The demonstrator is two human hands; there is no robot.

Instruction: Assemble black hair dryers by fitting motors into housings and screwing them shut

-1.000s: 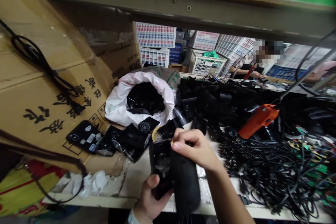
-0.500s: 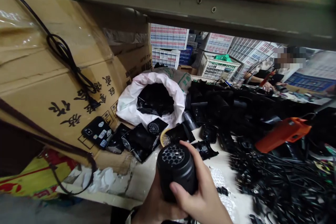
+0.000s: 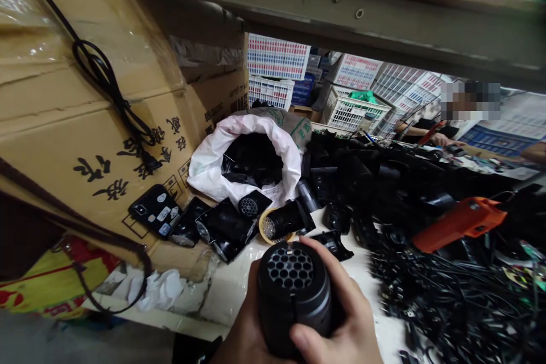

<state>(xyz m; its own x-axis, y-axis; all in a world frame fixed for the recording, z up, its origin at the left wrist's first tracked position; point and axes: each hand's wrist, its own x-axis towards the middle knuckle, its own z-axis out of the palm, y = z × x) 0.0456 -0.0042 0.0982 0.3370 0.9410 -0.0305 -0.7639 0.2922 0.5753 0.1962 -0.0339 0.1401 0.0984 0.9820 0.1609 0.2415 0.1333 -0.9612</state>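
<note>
Both my hands grip a black hair dryer barrel (image 3: 294,310), its honeycomb grille (image 3: 290,268) turned up towards me. My left hand (image 3: 239,324) wraps its left side, and my right hand (image 3: 336,318) holds the right side and front. Just beyond my fingers a black plastic housing shell (image 3: 333,244) lies on the white table (image 3: 230,290). A roll of tape with a yellow core (image 3: 267,226) sits close by, with a black part resting in it. The dryer's handle is hidden behind my hands.
A white sack (image 3: 209,168) of black parts leans on a printed cardboard box (image 3: 106,125). Black cords (image 3: 447,290), an orange glue gun (image 3: 460,224) and heaped black parts fill the right. A metal shelf beam (image 3: 333,11) crosses above. A co-worker (image 3: 435,136) sits far right.
One second ago a black shell lay against the barrel in my hands. Now the barrel is alone in my hands, with its grille turned up, and the view has shifted slightly.
</note>
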